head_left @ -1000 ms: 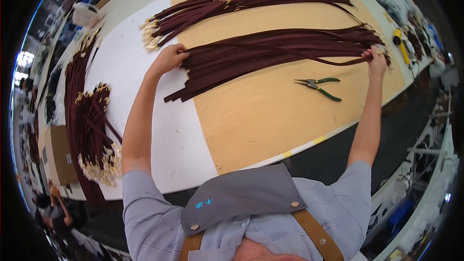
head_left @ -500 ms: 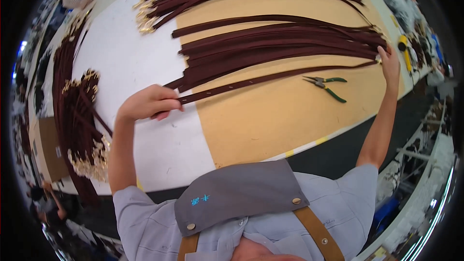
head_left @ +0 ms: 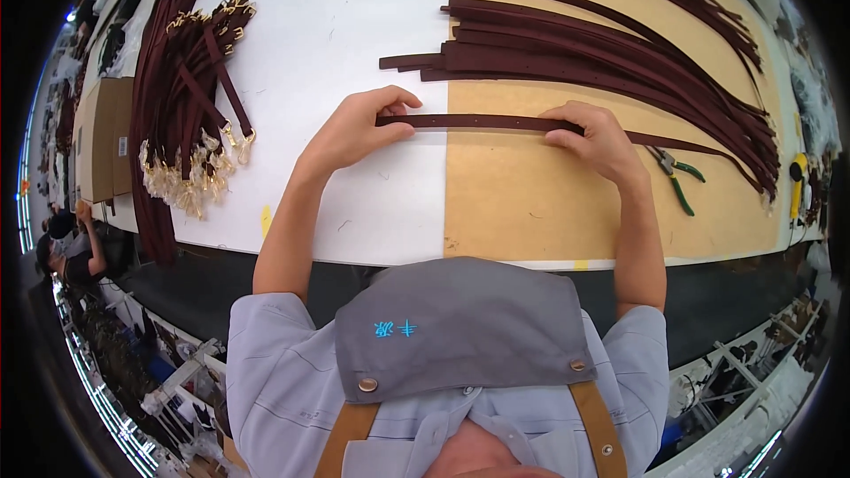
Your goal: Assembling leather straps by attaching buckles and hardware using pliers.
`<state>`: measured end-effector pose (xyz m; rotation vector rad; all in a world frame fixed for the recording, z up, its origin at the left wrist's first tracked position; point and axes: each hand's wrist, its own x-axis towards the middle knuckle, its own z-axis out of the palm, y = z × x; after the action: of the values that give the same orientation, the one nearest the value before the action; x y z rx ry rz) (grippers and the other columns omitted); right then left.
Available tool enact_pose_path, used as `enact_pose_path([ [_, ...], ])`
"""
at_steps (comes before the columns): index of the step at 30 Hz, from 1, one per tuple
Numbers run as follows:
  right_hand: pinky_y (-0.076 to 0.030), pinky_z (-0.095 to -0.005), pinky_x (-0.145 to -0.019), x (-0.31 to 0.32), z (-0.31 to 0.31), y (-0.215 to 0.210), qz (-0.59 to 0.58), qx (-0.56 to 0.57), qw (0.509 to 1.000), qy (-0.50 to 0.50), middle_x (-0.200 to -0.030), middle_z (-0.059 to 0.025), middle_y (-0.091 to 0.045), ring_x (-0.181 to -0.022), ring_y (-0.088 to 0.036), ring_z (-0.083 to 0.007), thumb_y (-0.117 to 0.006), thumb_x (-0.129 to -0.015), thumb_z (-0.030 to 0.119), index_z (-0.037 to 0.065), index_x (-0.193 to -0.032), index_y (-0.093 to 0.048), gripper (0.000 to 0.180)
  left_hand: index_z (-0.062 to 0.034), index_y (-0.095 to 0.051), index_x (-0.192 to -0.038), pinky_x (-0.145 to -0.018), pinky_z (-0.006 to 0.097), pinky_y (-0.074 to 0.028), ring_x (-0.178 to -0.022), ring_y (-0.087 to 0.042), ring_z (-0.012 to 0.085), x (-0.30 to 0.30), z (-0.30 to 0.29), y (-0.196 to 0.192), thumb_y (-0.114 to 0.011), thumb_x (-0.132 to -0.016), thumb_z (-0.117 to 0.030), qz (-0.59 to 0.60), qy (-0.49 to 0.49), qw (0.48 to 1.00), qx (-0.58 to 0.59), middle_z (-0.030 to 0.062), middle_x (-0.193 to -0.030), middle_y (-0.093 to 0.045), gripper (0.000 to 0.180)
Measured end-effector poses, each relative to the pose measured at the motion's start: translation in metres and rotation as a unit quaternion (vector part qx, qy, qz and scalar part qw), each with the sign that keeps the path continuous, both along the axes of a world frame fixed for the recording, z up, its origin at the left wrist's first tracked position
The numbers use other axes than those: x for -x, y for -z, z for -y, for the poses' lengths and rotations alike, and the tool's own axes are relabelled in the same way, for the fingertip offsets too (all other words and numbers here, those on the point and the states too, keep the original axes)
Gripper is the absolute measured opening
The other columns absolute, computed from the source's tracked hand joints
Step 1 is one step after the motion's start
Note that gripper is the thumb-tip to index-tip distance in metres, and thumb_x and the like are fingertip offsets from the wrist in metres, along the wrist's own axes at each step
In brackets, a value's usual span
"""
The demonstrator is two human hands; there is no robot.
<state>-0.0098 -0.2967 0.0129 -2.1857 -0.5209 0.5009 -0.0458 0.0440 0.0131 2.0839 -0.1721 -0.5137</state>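
two bright blue characters stand on the grey apron, while a small pale label on the cardboard box and faint marks on the light shirt are too small to make out.

A head-worn wide fisheye camera is looking steeply down from above the person's apron, which is filling the near side, and is facing out across the desk. It is sitting close enough that both hands are showing whole at mid-distance, while the surroundings on the far left and far right are bending toward a dark rim.
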Motion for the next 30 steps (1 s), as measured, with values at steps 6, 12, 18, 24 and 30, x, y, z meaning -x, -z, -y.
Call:
enact_pose_path([
  [6, -0.048, -0.0311, -0.078, -0.004, 0.003, 0.002, 0.006, 0.008, 1.000, 0.025, -0.093, -0.0097, -0.068, -0.086, -0.063, -0.0213, -0.073, -0.079, 0.011, 0.000, -0.102, -0.066, 0.026, -0.0018, -0.064, -0.102, -0.077, 0.024, -0.044, -0.083, -0.053, 0.0102, 0.017, -0.022, 0.006, -0.068, -0.078, -0.002, 0.096, -0.085, 0.992, 0.002, 0.0010, -0.089, -0.060, 0.024],
  [12, -0.047, -0.0292, -0.077, -0.007, 0.003, -0.001, -0.017, 0.004, 0.999, 0.027, -0.089, -0.0079, -0.066, -0.084, -0.061, -0.0180, -0.074, -0.077, 0.009, -0.001, -0.096, -0.065, 0.024, -0.0031, -0.064, -0.099, -0.068, 0.022, -0.039, -0.077, -0.050, 0.0074, 0.017, -0.028, 0.010, -0.067, -0.078, 0.000, 0.091, -0.101, 0.990, 0.027, -0.0020, -0.087, -0.059, 0.022],
  [18, -0.046, -0.0286, -0.079, -0.010, 0.008, 0.002, -0.004, 0.001, 1.000, 0.012, -0.091, -0.0077, -0.066, -0.086, -0.061, -0.0176, -0.074, -0.078, 0.009, -0.002, -0.097, -0.066, 0.023, -0.0023, -0.065, -0.098, -0.064, 0.023, -0.042, -0.069, -0.048, 0.0088, 0.014, -0.027, 0.013, -0.071, -0.080, -0.003, 0.098, -0.091, 0.991, -0.005, 0.0006, -0.082, -0.061, 0.019],
  [24, -0.046, -0.0282, -0.079, -0.015, 0.017, 0.002, -0.032, -0.001, 0.999, 0.014, -0.091, -0.0075, -0.066, -0.086, -0.061, -0.0176, -0.073, -0.079, 0.009, -0.002, -0.096, -0.066, 0.022, -0.0020, -0.066, -0.097, -0.063, 0.024, -0.043, -0.068, -0.047, 0.0093, 0.011, -0.023, 0.019, -0.071, -0.081, -0.004, 0.097, -0.096, 0.990, 0.027, 0.0008, -0.081, -0.061, 0.017],
  [30, -0.048, -0.0282, -0.069, -0.014, -0.014, -0.002, -0.028, -0.016, 0.999, -0.022, -0.086, -0.0086, -0.067, -0.077, -0.061, -0.0140, -0.073, -0.077, 0.008, -0.004, -0.098, -0.065, 0.025, -0.0012, -0.065, -0.099, -0.071, 0.027, -0.050, -0.080, -0.061, 0.0157, 0.015, -0.023, 0.027, -0.069, -0.080, -0.001, 0.180, -0.068, 0.981, 0.037, 0.0080, -0.089, -0.064, 0.019],
])
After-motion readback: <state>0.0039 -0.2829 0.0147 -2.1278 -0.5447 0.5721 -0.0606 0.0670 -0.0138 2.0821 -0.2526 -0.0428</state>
